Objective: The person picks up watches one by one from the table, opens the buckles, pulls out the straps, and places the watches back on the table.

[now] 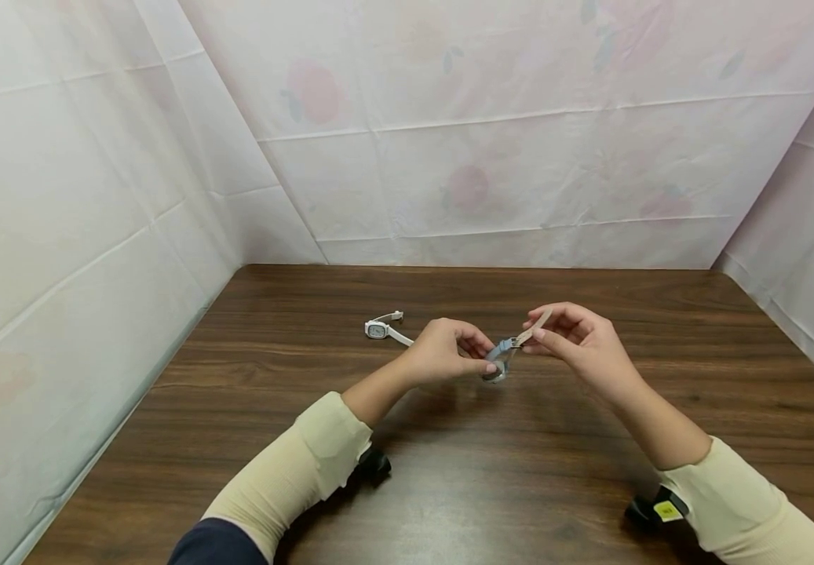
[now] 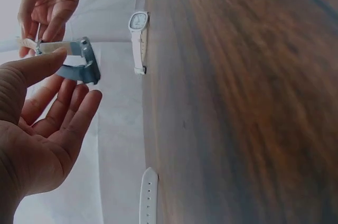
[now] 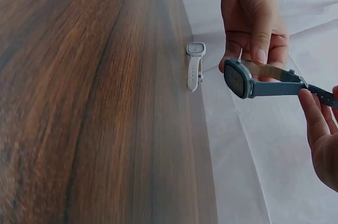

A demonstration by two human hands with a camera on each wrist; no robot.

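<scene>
Midway above the bench (image 1: pixel 449 471), left hand (image 1: pixel 442 351) and right hand (image 1: pixel 579 339) pinch the blue watch (image 1: pixel 497 362), strap ends unjoined; white watch (image 1: pixel 381 329) lies untouched.

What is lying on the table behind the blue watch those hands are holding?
Behind the blue watch, past the left hand, a white watch lies on the wooden table. That hand covers the near end of its strap. The right hand pinches the blue strap.
</scene>
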